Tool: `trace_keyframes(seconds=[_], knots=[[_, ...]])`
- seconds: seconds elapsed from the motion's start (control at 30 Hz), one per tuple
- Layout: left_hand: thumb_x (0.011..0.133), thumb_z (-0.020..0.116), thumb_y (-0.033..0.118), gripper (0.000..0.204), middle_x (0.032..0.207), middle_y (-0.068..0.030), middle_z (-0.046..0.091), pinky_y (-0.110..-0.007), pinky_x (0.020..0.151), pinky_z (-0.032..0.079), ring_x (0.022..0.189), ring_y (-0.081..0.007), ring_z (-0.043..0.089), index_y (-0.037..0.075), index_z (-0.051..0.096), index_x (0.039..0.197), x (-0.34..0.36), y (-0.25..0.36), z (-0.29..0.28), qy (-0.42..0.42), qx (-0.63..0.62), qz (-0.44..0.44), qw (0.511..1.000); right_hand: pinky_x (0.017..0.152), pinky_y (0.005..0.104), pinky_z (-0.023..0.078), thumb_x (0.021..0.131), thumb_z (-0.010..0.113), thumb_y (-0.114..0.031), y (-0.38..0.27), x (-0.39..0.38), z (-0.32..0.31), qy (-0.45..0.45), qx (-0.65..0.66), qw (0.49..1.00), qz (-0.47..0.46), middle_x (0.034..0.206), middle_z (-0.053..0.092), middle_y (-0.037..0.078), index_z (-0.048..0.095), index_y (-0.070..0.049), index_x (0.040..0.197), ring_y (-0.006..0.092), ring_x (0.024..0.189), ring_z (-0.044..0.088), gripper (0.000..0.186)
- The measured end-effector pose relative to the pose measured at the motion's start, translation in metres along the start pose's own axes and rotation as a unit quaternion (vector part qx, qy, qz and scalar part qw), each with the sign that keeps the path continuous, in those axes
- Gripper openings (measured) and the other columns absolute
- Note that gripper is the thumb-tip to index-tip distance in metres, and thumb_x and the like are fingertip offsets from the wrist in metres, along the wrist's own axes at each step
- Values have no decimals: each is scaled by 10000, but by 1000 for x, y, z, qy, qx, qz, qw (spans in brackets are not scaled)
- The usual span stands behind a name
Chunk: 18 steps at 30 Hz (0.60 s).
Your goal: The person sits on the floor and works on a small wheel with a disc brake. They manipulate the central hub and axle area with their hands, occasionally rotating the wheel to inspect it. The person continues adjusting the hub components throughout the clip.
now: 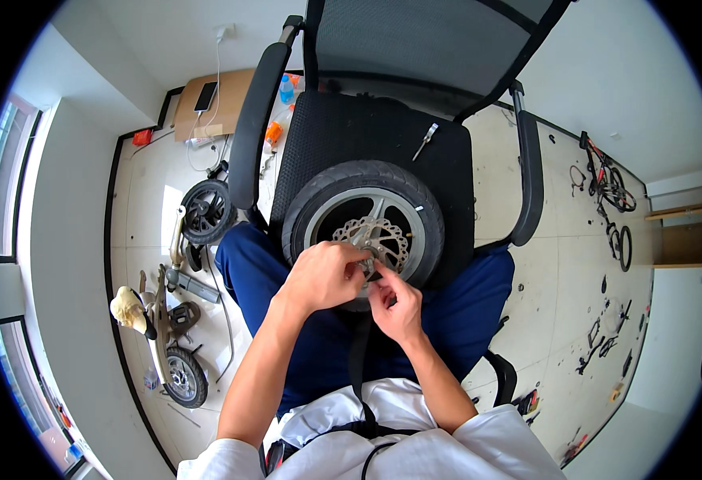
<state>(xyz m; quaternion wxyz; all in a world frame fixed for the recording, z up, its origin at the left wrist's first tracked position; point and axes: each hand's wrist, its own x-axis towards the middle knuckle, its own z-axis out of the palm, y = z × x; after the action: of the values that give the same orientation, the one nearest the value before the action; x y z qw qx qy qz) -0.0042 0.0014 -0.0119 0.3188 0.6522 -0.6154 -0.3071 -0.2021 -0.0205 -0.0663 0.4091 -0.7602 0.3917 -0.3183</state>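
Note:
A small wheel with a black tire [303, 216] and grey rim lies on the black chair seat [311, 128] between my legs. A silver brake disc [391, 232] with cutouts faces up on it. My left hand [323, 276] is closed at the hub, its fingertips on a small metal part [369, 260], partly hidden. My right hand [395, 304] has its index finger and thumb curled at that same part, just right and below. A small metal tool with a shaft [425, 142] lies on the seat beyond the wheel.
Chair armrests [259, 128] flank the seat. At left, scooter parts [151, 312], wheels [207, 212] and cables lie on the floor; cardboard [183, 108] holds a phone [205, 96], near bottles [286, 90]. At right are a bicycle [607, 176], scattered parts [599, 336] and a wooden shelf [679, 240].

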Motion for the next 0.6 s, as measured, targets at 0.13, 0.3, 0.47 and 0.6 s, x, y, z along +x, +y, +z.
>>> trace_keyframes(seconds=[0.13,0.3,0.47,0.6], knots=[[744,637,67,320,788,-177,722,-442,690,573,734,-365,707,74,798,1020,-1,-4,2,10,12,-23,1000,530,248,501,853,750,50,-9,22,-2,11,-18,1000,-2,817,699,55,708,-13,1236,106,580,629,390],[756,655,69,315,709,-162,692,-413,633,552,639,-349,679,61,801,1035,0,-7,3,16,7,-30,999,572,308,557,826,741,53,-4,37,-5,-20,-72,993,-88,907,700,71,712,-22,1184,185,618,679,367],[765,649,73,344,670,-160,675,-401,615,538,593,-332,663,61,803,1072,-2,-9,3,1,-24,-52,998,548,278,541,823,759,67,-3,37,-4,-1,-107,987,-118,852,681,72,714,-13,1104,157,605,657,296],[769,647,84,358,664,-162,671,-393,616,532,582,-317,658,52,798,1091,-2,-7,3,-19,-56,-74,996,548,297,557,805,781,49,2,28,12,51,-90,989,-110,835,675,79,685,-8,1048,187,603,677,268]])
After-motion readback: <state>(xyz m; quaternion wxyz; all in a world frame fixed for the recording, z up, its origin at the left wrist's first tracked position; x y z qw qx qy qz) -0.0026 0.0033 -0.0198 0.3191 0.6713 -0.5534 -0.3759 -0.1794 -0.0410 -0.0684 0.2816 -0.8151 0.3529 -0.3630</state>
